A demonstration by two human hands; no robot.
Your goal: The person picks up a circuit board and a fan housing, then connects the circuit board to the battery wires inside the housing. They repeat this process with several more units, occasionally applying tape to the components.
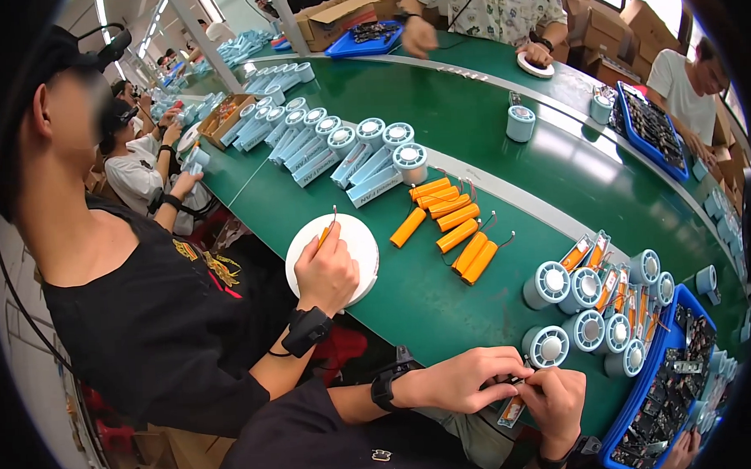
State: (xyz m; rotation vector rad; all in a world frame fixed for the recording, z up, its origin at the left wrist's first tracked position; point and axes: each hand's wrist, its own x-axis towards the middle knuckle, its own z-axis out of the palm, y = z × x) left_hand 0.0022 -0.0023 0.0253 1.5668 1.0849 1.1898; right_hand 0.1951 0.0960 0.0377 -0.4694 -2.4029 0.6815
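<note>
In front of me, my left hand (467, 382) and my right hand (559, 398) meet with fingertips pinched together. Between them is a partly open light-blue handheld fan (511, 412), its handle end showing below my fingers. Small parts at the fingertips are mostly covered. A round fan head (546, 345) lies just beyond my hands; whether it belongs to the held fan I cannot tell. Farther out, several open fans (587, 330) with orange batteries in their handles stand grouped. Loose orange batteries (458, 217) with thin wires lie toward the middle of the bench.
Blue trays (646, 390) of dark circuit boards sit at my right. A co-worker's hand (327, 273) grips an orange battery over a white round disc (368, 247) on my left. Rows of blue fans (373, 172) stand beyond, beside the green conveyor (437, 108).
</note>
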